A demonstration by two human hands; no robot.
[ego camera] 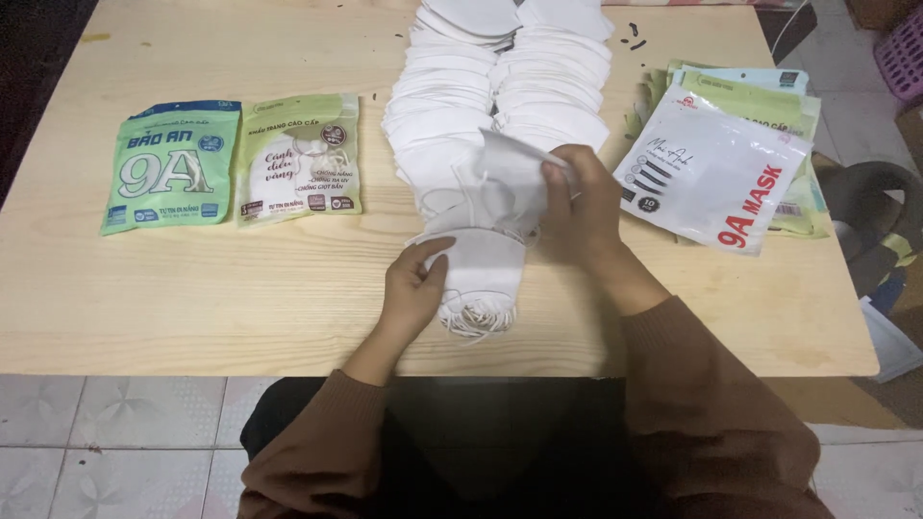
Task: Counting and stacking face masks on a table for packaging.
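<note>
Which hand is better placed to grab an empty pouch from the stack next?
Right, probably. The right hand sits beside the pouch stack; the left hand pins the small mask pile, farther away.

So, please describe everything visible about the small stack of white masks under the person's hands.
The small stack of white masks lies flat near the front edge of the wooden table. The masks look like soft, folded fabric, with thin white ear loops bunched at the end nearest the person. The left hand presses on its left side. The right hand holds one mask lifted just above it.
</note>
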